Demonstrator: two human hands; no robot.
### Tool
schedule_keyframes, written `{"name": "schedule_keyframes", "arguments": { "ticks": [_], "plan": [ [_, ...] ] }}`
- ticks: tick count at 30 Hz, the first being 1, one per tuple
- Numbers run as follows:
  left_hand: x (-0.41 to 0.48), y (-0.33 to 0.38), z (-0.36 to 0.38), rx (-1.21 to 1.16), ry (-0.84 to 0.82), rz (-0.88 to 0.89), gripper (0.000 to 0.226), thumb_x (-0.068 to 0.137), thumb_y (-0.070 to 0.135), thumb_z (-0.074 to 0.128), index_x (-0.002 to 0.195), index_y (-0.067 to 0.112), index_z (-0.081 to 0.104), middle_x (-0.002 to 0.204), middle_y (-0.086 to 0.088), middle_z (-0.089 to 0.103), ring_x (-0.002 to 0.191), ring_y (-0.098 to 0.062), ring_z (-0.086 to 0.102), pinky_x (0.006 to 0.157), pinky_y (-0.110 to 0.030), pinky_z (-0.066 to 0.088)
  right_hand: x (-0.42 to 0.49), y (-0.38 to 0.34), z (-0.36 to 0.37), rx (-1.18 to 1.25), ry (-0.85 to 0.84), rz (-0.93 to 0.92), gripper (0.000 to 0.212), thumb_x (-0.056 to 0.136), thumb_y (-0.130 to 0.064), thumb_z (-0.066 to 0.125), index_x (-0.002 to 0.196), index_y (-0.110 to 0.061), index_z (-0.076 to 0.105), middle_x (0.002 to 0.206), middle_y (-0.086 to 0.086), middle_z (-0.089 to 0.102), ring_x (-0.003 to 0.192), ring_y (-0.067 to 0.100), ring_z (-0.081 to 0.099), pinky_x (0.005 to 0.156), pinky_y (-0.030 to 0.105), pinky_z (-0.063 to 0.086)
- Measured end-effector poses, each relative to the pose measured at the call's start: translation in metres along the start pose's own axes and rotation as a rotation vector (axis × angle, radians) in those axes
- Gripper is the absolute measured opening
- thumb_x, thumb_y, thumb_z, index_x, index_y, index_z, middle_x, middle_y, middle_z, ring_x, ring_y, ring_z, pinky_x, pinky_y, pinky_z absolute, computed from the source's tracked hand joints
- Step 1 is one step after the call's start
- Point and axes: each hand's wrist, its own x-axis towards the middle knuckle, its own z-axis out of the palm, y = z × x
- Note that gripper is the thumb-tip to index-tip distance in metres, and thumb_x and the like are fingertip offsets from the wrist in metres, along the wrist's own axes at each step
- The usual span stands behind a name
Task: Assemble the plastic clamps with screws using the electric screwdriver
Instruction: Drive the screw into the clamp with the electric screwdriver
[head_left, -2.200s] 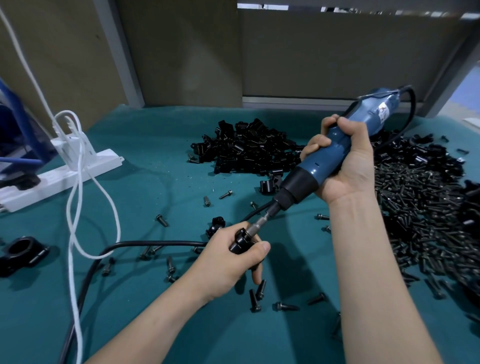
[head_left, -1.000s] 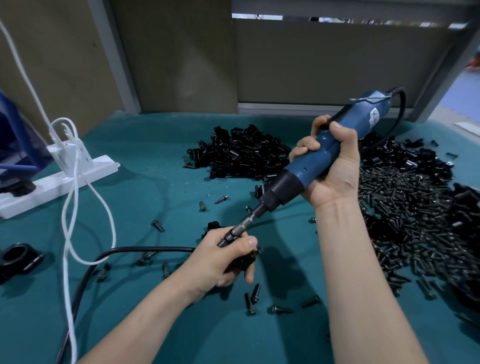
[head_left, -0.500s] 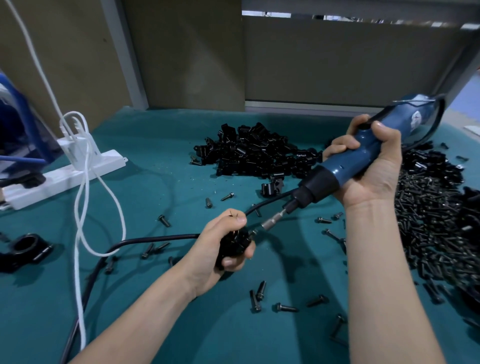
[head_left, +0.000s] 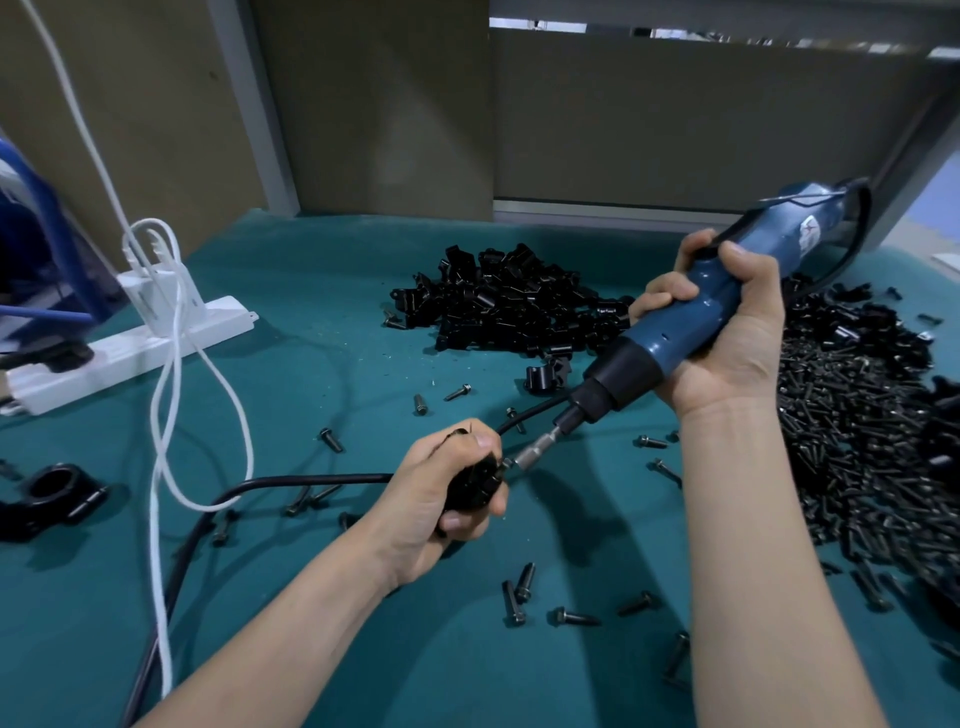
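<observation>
While left hand (head_left: 436, 501) grips clamp (head_left: 474, 486), right hand (head_left: 732, 348) grips screwdriver (head_left: 657, 335)

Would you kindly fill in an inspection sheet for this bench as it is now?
Surface: teal mat, with small specks of debris.
Job's things: clamp in hand, screwdriver bit at its side; clamp pile behind; screw pile at right.
Clutter: loose screws scattered on the mat; a larger black part at the left edge.
Hands: left hand grips the clamp; right hand grips the screwdriver.
Cables: black cable crosses the mat behind the left hand; white cable loops from the power strip.
Surroundings: brown panels behind; blue object at far left.
</observation>
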Motion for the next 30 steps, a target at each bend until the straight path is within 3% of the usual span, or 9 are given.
{"name": "schedule_keyframes", "arguments": {
  "ticks": [8, 12, 18, 23, 26, 30],
  "plan": [
    [-0.0008, -0.0002, 0.0015, 0.032, -0.008, 0.001, 0.016, 0.072, 0.026, 0.060, 0.059, 0.021, 0.051, 0.048, -0.010, 0.053, 0.029, -0.006, 0.021, 0.038, -0.011, 0.019, -0.0017, 0.0050, 0.0043, 0.013, -0.035, 0.016, 0.004, 0.077, -0.017, 0.055, 0.080, -0.016, 0.055, 0.075, -0.009, 0.063, 0.046, 0.004, 0.045, 0.050, 0.017, 0.043],
    [0.0004, 0.0001, 0.0008, 0.046, 0.018, -0.047, 0.024, 0.076, 0.027, 0.050, 0.053, 0.022, 0.046, 0.045, -0.009, 0.050, 0.028, -0.006, 0.018, 0.038, -0.012, 0.017, -0.0021, 0.0067, 0.0056, 0.038, -0.064, 0.007, 0.005, 0.078, -0.018, 0.052, 0.082, -0.016, 0.054, 0.076, -0.009, 0.062, 0.046, 0.004, 0.045, 0.049, 0.017, 0.043],
    [0.0008, -0.0003, -0.0010, 0.109, -0.009, -0.074, 0.024, 0.064, 0.036, 0.060, 0.056, 0.020, 0.043, 0.043, -0.011, 0.047, 0.027, -0.007, 0.018, 0.038, -0.014, 0.017, -0.0036, 0.0056, 0.0070, 0.029, -0.124, 0.001, 0.008, 0.078, -0.016, 0.053, 0.086, -0.016, 0.054, 0.076, -0.008, 0.062, 0.045, 0.005, 0.047, 0.049, 0.018, 0.044],
    [0.0023, -0.0002, -0.0004, 0.119, 0.009, -0.112, 0.024, 0.066, 0.033, 0.058, 0.056, 0.017, 0.044, 0.041, -0.011, 0.047, 0.026, -0.008, 0.018, 0.038, -0.015, 0.016, -0.0041, 0.0028, 0.0080, 0.112, -0.319, 0.035, 0.051, 0.051, -0.003, 0.085, 0.092, -0.014, 0.055, 0.077, -0.003, 0.064, 0.045, 0.011, 0.050, 0.048, 0.022, 0.046],
    [0.0026, 0.0019, -0.0014, 0.105, 0.009, -0.154, 0.026, 0.073, 0.031, 0.052, 0.064, 0.012, 0.035, 0.039, -0.009, 0.045, 0.026, -0.008, 0.017, 0.037, -0.013, 0.017, -0.0040, 0.0031, 0.0088, 0.153, -0.387, 0.037, 0.052, 0.052, -0.001, 0.085, 0.093, -0.013, 0.055, 0.076, -0.002, 0.064, 0.044, 0.012, 0.051, 0.048, 0.022, 0.046],
    [0.0000, 0.0025, -0.0007, 0.032, -0.077, -0.272, 0.025, 0.073, 0.032, 0.053, 0.066, 0.013, 0.038, 0.040, -0.007, 0.044, 0.025, -0.006, 0.018, 0.034, -0.011, 0.021, -0.0042, 0.0042, 0.0095, 0.222, -0.458, 0.082, 0.050, 0.056, 0.003, 0.083, 0.095, -0.011, 0.054, 0.075, 0.000, 0.063, 0.044, 0.015, 0.052, 0.049, 0.023, 0.045]
  ]
}}
